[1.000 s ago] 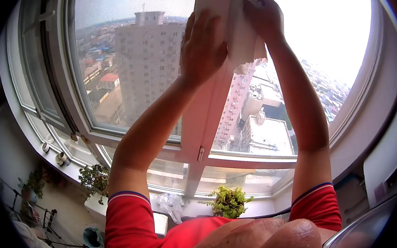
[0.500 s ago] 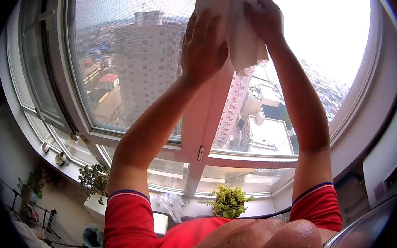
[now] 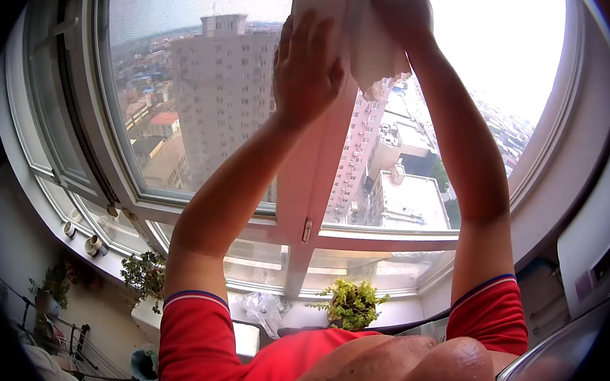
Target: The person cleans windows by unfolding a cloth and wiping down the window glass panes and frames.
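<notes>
Both arms reach up to a wide white window frame post [image 3: 319,130]. My left hand [image 3: 306,72] lies flat against the post, its fingers spread and pointing up, holding nothing. To its right, my right hand [image 3: 406,13] is closed on a pale cloth [image 3: 373,50], which hangs down over the right side of the post with a ragged lower edge. Part of the cloth is bunched at the fingertips near the top of the view. A small window handle [image 3: 307,229] sits lower on the post.
Window panes stand on both sides, with tall buildings outside. A green potted plant [image 3: 350,304] and a clear plastic bag [image 3: 263,310] rest on the sill below. Another plant [image 3: 144,276] is at left, near small cups [image 3: 94,245]. A drying rack stands lower left.
The right hand and the cloth have shifted slightly upward. The cloth's lower edge hangs in a different shape. The left hand stays flat on the post; the whole view has moved a little.
</notes>
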Available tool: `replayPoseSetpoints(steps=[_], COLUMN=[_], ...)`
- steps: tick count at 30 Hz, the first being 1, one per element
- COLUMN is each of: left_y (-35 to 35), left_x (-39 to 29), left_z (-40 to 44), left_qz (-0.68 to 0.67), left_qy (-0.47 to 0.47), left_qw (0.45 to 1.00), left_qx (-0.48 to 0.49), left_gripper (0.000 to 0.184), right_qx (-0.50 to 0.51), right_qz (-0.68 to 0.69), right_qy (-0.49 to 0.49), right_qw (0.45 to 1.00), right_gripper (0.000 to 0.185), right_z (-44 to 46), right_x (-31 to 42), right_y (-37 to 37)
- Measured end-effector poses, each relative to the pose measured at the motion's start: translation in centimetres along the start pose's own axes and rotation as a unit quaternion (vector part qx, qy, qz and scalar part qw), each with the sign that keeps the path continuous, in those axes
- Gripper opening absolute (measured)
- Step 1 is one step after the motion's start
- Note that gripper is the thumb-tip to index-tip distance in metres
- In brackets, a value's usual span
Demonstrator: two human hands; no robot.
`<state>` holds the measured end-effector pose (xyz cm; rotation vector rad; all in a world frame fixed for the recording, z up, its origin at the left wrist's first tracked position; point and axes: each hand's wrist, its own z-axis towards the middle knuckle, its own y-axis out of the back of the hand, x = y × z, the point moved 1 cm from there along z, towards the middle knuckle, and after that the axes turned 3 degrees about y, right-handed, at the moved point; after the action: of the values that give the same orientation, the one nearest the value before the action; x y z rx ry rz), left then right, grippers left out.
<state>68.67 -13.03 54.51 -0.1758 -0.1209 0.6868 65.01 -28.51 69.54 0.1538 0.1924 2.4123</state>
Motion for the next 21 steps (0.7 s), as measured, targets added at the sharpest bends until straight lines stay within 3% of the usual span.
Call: replayPoseSetpoints(steps=[2, 3, 6, 9, 12, 15, 18, 21], left_y=[-0.3, -0.3, -0.5, -0.4, 0.2, -0.1, -0.3, -0.4], left_x=[0.4, 0.6, 0.1, -0.1, 0.0, 0.0, 0.0, -0.2], left_z=[-0.2, 0.0, 0.0, 0.1, 0.0, -0.1, -0.4, -0.2], left_qz=[-0.004, -0.005, -0.012, -0.007, -0.004, 0.002, 0.013, 0.022], left_qy=[-0.010, -0.009, 0.000, 0.009, 0.016, 0.012, 0.009, -0.002], left_qw=[1.000, 1.000, 1.000, 1.000, 1.000, 1.000, 1.000, 1.000], left_qx=[-0.016, -0.018, -0.014, -0.004, -0.001, -0.003, -0.010, -0.012], left_gripper=[0.076, 0.076, 0.075, 0.074, 0.072, 0.071, 0.070, 0.069], right_qx=[-0.045, -0.069, 0.000, -0.009, 0.014, 0.025, 0.020, -0.028], right_qz=[0.003, -0.031, -0.071, -0.033, -0.094, -0.008, -0.040, 0.014], right_qy=[0.071, -0.010, -0.039, -0.008, 0.034, -0.027, 0.015, 0.015], right_qw=[0.996, 0.997, 0.997, 0.999, 0.995, 0.999, 0.999, 0.999], right_gripper=[0.027, 0.029, 0.029, 0.029, 0.029, 0.030, 0.032, 0.037], right_z=[1.7, 2.4, 3.3, 2.9, 2.4, 2.2, 1.9, 1.2], right_x=[-1.8, -0.3, -2.0, -2.4, -1.6, -0.7, -0.2, 0.6], right_y=[-1.0, -1.1, -0.1, 0.3, 0.9, 0.8, 0.3, 0.1])
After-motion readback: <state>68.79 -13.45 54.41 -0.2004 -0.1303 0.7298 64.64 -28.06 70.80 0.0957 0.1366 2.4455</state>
